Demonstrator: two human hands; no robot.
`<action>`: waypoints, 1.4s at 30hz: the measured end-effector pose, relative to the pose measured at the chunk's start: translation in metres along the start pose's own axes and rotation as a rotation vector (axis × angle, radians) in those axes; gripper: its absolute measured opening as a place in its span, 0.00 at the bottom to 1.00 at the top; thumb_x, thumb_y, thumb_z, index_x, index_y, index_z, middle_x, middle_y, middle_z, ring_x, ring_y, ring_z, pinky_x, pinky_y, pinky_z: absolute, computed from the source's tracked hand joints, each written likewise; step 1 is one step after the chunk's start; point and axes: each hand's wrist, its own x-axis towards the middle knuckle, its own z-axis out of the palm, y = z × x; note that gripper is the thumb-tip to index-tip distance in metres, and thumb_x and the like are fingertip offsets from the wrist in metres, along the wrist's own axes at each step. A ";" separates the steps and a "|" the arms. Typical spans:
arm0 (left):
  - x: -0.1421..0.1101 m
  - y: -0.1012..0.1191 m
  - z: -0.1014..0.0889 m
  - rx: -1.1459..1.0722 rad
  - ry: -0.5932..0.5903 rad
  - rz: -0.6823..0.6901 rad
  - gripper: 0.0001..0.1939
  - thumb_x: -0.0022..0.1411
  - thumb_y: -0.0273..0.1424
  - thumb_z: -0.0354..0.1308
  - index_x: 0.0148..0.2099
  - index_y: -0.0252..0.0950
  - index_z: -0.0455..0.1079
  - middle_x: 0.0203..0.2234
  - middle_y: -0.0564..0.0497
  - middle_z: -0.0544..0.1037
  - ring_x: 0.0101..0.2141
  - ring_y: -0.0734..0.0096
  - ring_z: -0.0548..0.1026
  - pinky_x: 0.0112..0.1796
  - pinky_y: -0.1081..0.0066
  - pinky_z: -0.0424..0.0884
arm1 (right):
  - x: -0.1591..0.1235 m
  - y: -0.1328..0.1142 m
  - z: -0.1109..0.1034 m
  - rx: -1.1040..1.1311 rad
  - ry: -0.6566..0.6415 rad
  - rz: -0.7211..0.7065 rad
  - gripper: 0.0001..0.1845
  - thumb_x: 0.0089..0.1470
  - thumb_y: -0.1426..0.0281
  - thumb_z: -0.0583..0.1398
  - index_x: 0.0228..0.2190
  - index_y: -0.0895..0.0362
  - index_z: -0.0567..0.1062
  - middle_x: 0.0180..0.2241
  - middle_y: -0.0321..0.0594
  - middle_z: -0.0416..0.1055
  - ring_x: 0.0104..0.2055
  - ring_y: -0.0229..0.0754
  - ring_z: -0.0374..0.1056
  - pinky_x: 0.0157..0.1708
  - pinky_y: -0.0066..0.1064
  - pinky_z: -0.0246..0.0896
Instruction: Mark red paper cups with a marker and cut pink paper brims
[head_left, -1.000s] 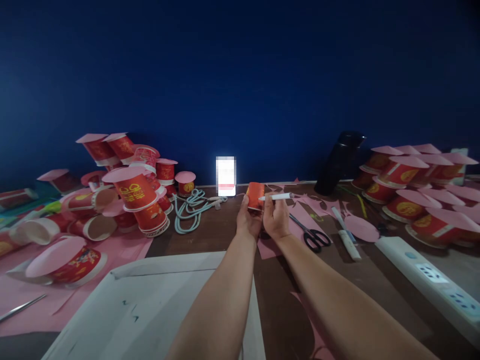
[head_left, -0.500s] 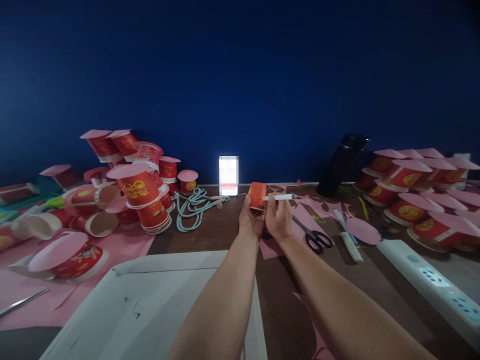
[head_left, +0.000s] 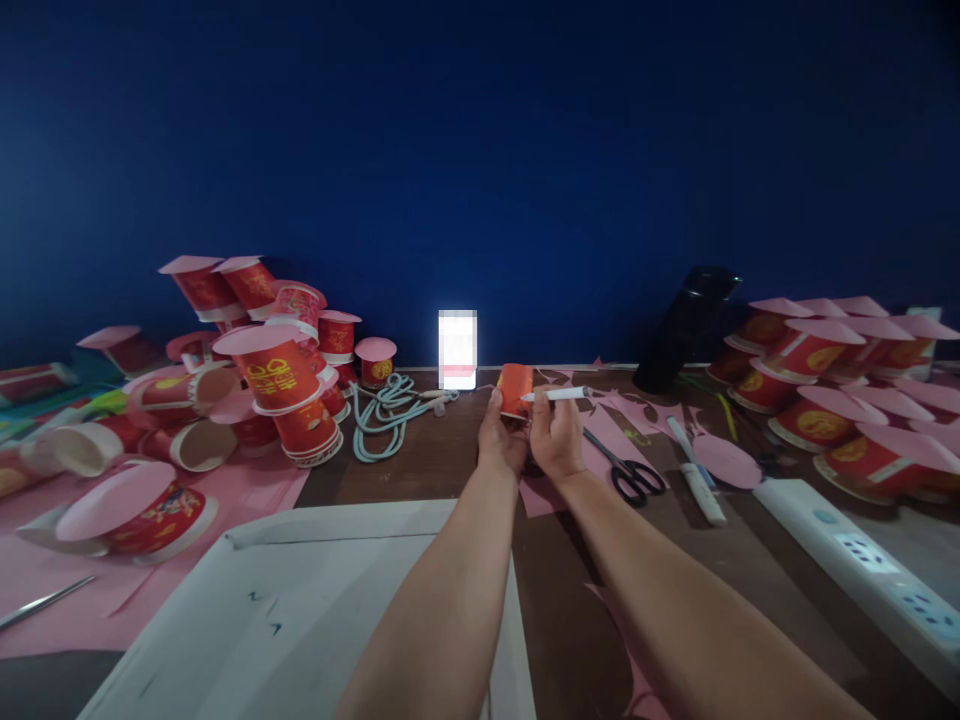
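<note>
In the middle of the head view my left hand [head_left: 501, 437] is closed round a small red paper cup [head_left: 516, 385], gripping it from the left and below. My right hand [head_left: 555, 435] pinches a white pen [head_left: 564, 394]. The pen lies nearly level, and its tip points left at the cup's right side; I cannot tell whether it touches. Black-handled scissors [head_left: 636, 480] lie on pink paper just right of my right hand. Beyond them are a white glue stick or marker [head_left: 703, 494] and a pink paper disc [head_left: 726, 461].
Red cups with pink discs are piled at left [head_left: 279, 372] and stacked at right [head_left: 817, 415]. A pale cable [head_left: 379, 430], a lit phone [head_left: 457, 350], a black bottle [head_left: 679, 330] and a power strip [head_left: 862, 560] surround my hands. A white board [head_left: 322, 600] lies in front.
The pen's tip has shifted very slightly left along the cup. Both hands keep their hold, and the things around them stay put.
</note>
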 end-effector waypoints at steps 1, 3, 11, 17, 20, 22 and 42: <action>0.000 0.000 0.000 -0.003 -0.005 -0.004 0.08 0.59 0.31 0.58 0.39 0.32 0.70 0.28 0.48 0.76 0.26 0.74 0.74 0.31 0.75 0.73 | 0.000 0.000 0.000 0.003 0.009 -0.003 0.14 0.61 0.64 0.48 0.36 0.57 0.70 0.37 0.49 0.72 0.41 0.48 0.67 0.44 0.42 0.62; 0.001 0.000 0.000 -0.014 -0.001 -0.009 0.07 0.59 0.31 0.57 0.38 0.32 0.70 0.29 0.48 0.76 0.27 0.74 0.74 0.31 0.75 0.73 | 0.001 0.000 0.000 0.009 0.029 -0.008 0.14 0.61 0.65 0.48 0.38 0.57 0.70 0.38 0.48 0.72 0.42 0.47 0.67 0.44 0.42 0.62; -0.003 0.001 0.004 -0.023 0.009 -0.024 0.07 0.61 0.31 0.55 0.36 0.30 0.70 0.27 0.48 0.76 0.25 0.74 0.74 0.29 0.75 0.72 | 0.000 0.001 0.001 -0.004 0.021 -0.038 0.14 0.62 0.66 0.48 0.37 0.58 0.70 0.36 0.48 0.72 0.43 0.47 0.67 0.43 0.41 0.62; -0.002 0.000 0.002 -0.003 -0.004 -0.004 0.07 0.61 0.31 0.56 0.37 0.32 0.70 0.28 0.48 0.76 0.25 0.75 0.74 0.31 0.74 0.73 | -0.001 0.001 0.001 -0.030 0.009 -0.052 0.14 0.62 0.64 0.48 0.36 0.58 0.70 0.36 0.48 0.73 0.40 0.47 0.67 0.41 0.41 0.62; 0.001 0.000 0.000 -0.009 0.001 0.000 0.07 0.60 0.32 0.57 0.38 0.32 0.70 0.28 0.48 0.76 0.25 0.74 0.74 0.31 0.73 0.73 | 0.000 0.001 0.002 -0.041 0.038 -0.046 0.14 0.62 0.65 0.48 0.35 0.57 0.70 0.36 0.48 0.73 0.40 0.47 0.67 0.41 0.41 0.62; 0.002 0.000 -0.001 -0.022 0.022 0.005 0.07 0.59 0.32 0.57 0.37 0.33 0.70 0.28 0.49 0.76 0.25 0.74 0.74 0.30 0.74 0.73 | 0.000 0.000 0.002 -0.040 0.057 -0.039 0.14 0.62 0.65 0.48 0.36 0.57 0.70 0.36 0.48 0.72 0.40 0.47 0.67 0.42 0.41 0.62; 0.000 0.002 0.001 -0.023 -0.010 -0.014 0.08 0.60 0.32 0.56 0.38 0.32 0.71 0.28 0.48 0.76 0.26 0.73 0.74 0.31 0.73 0.73 | 0.001 0.000 0.002 -0.030 0.027 -0.050 0.13 0.62 0.65 0.48 0.35 0.57 0.69 0.36 0.48 0.72 0.40 0.47 0.67 0.42 0.41 0.61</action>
